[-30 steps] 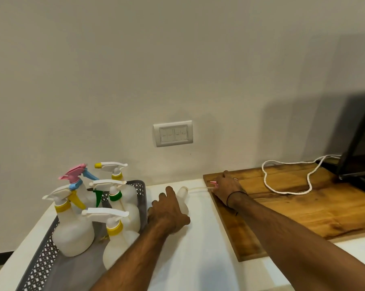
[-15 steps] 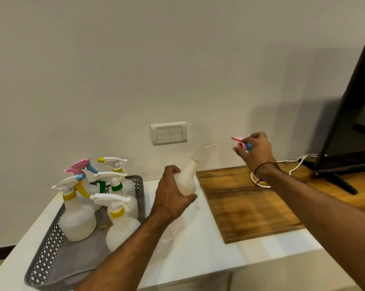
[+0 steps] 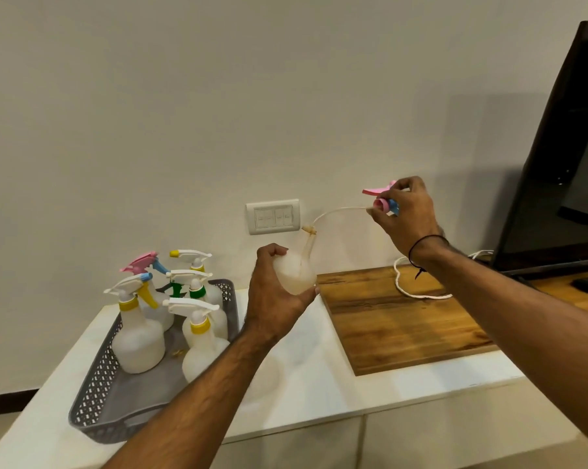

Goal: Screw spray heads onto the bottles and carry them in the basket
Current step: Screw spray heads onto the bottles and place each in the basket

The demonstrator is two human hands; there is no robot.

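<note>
White surface beside the grey perforated plastic basket: left hand cups a light, squashy translucent bottle; right hand pinches the pink-and-blue plastic spray head, its floppy tube entering the neck.

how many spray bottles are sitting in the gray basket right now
5, all with heads on: front left, yellow collar; front right, yellow collar; middle, green collar; back left, pink head; back right, yellow nozzle tip. They overlap, so another could be hidden.

left hand raised, grip curled | right hand higher, grip pinching
</note>
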